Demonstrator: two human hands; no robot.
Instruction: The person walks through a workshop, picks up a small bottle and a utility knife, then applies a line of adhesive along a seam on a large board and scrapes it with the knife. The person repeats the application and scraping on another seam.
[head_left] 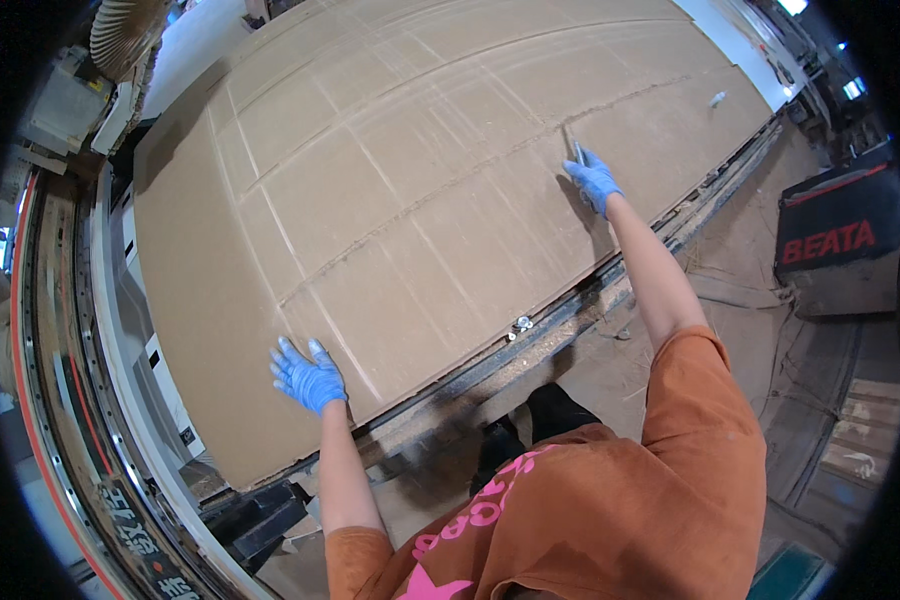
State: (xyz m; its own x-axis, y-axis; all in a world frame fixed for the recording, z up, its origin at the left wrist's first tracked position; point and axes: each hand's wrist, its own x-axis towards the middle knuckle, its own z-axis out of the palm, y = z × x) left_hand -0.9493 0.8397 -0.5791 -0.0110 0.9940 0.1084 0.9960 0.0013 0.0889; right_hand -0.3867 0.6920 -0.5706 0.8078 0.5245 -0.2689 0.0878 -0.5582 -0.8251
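Observation:
A large tan board [410,230] lies before me, dusty and crossed by several pale straight lines and one rough ragged line running diagonally. On its near left part rests my left hand [308,376], in a blue glove, fingers spread and nothing held. My right hand [593,182], also blue-gloved, is over the right part of the board, beside the ragged line. Its fingers are closed round a slim grey utility knife [577,151], whose thin end points away from me toward that line. The knife's grip is mostly hidden by the fingers.
A small whitish object [717,99] lies near the board's right corner. Metal fittings [520,326] sit at its near edge. A machine rail [95,380] runs along the left, with a ribbed hose [125,35] above. A black box [838,235] stands on the right.

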